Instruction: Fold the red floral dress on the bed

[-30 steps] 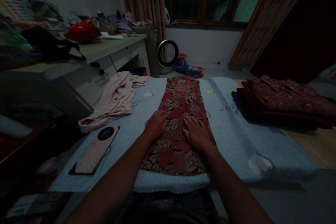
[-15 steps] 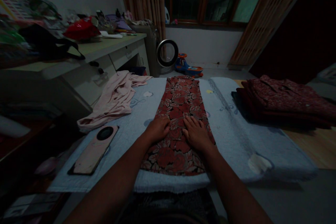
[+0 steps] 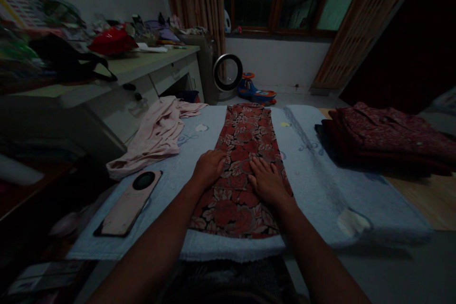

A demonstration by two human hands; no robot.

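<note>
A folded floral garment (image 3: 245, 142), red with grey leaves on black, lies lengthwise in front of me on a light blue blanket (image 3: 309, 190). My left hand (image 3: 208, 168) is at its left edge, fingers curled down over the cloth; their tips are partly hidden. Flat on the garment's right half rests my right hand (image 3: 267, 178), its fingers stretched forward and a little apart. A crease runs across the cloth just nearer to me than the hands.
A crumpled pale pink garment (image 3: 156, 133) and a phone (image 3: 130, 204) lie on the left. Folded dark red clothes (image 3: 388, 137) are stacked on the right. Beyond are a cluttered desk (image 3: 142, 69), a washer with its round door (image 3: 228, 72) open, and a blue ride-on toy (image 3: 254, 90).
My left hand has slid left to the garment's edge, and the near left corner of the cloth has spread slightly left. My right hand stays in place.
</note>
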